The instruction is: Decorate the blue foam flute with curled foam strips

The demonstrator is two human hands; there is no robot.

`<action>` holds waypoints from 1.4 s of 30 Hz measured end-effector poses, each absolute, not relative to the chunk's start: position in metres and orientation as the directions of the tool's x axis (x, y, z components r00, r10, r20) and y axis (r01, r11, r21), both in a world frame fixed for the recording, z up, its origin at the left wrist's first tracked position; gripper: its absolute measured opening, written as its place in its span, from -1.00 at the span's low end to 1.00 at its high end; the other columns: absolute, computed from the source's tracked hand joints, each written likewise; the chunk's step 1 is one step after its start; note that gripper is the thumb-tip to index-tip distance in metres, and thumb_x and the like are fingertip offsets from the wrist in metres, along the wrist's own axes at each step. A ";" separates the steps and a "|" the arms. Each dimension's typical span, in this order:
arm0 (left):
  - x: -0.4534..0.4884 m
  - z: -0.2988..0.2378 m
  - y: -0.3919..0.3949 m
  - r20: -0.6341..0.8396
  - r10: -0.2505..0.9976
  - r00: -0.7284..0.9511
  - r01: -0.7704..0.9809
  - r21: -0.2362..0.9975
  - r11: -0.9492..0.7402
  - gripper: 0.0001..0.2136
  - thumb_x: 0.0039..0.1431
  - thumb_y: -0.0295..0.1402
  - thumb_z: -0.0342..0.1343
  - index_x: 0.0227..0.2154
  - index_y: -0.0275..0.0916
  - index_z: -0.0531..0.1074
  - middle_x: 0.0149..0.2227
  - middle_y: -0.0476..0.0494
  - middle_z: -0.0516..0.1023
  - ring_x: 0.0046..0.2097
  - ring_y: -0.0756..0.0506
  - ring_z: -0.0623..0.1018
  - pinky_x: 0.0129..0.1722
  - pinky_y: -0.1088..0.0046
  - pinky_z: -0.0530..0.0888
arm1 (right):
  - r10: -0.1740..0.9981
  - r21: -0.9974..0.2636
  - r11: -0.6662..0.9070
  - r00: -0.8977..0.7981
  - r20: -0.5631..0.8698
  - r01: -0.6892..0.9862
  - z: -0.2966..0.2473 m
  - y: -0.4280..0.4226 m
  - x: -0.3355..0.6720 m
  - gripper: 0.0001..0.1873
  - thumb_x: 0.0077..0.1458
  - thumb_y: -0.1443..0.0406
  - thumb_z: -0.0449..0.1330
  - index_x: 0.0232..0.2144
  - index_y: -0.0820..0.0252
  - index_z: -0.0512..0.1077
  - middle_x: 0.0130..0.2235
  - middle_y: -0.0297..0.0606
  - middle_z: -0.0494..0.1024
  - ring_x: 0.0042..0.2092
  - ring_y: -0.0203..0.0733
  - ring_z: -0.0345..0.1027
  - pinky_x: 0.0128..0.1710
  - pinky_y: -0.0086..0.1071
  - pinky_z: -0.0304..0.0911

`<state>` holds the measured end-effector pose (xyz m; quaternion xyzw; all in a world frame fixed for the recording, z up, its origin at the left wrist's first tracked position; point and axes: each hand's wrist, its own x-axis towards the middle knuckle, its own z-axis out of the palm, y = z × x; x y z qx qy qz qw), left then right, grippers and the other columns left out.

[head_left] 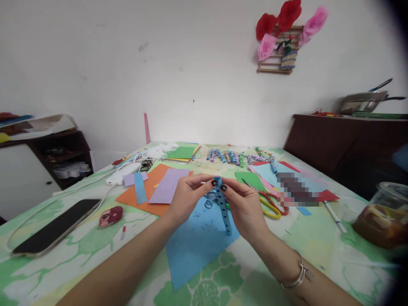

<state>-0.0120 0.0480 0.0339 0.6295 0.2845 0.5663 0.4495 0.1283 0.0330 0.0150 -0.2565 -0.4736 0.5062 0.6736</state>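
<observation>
Both hands pinch a curled, hole-punched blue paper strip [222, 203]. Left hand [186, 196] and right hand [244, 206] grip it above the blue paper sheet [194, 242]

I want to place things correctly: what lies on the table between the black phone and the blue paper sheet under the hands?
In the head view, a small red-pink patterned object lies between the phone and the blue paper sheet, with a tiny paper scrap beside it.

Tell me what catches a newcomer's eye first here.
Both hands, left hand and right hand, pinch a curled blue paper strip above a blue sheet at the table's middle. Red and pink paper flowers hang on the wall, upper right.
</observation>
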 end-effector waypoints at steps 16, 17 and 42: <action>-0.013 0.034 0.049 0.477 0.853 0.214 -0.148 0.878 -0.454 -0.80 0.00 -0.29 0.24 -0.31 -0.26 0.58 -0.30 -0.14 0.60 -0.23 -0.11 0.55 -0.25 0.44 0.47 | 0.863 -0.818 0.496 0.067 0.500 -0.292 0.020 0.033 0.135 -0.84 -0.13 0.33 0.34 -0.39 -0.01 0.60 -0.32 -0.29 0.55 -0.24 -0.16 0.38 -0.25 -0.29 0.29; -0.013 0.034 0.049 0.481 0.852 0.209 -0.138 0.877 -0.461 -0.81 -0.01 -0.30 0.24 -0.32 -0.26 0.58 -0.31 -0.13 0.60 -0.24 -0.10 0.55 -0.26 0.44 0.47 | 0.855 -0.818 0.514 0.083 0.511 -0.258 0.019 0.033 0.135 -0.83 -0.13 0.33 0.34 -0.39 -0.02 0.60 -0.33 -0.29 0.54 -0.26 -0.18 0.37 -0.28 -0.31 0.28; -0.018 0.028 0.057 0.408 0.787 0.464 -0.371 0.896 -0.246 -0.89 -0.06 -0.35 0.25 -0.50 -0.30 0.53 -0.44 -0.08 0.48 -0.41 0.01 0.43 -0.39 0.50 0.37 | 0.528 -0.811 -0.416 -0.835 0.152 -0.411 0.000 0.037 0.135 -0.77 0.06 0.25 0.15 -0.19 0.16 0.31 -0.31 -0.14 0.58 -0.43 -0.11 0.49 -0.39 -0.24 0.30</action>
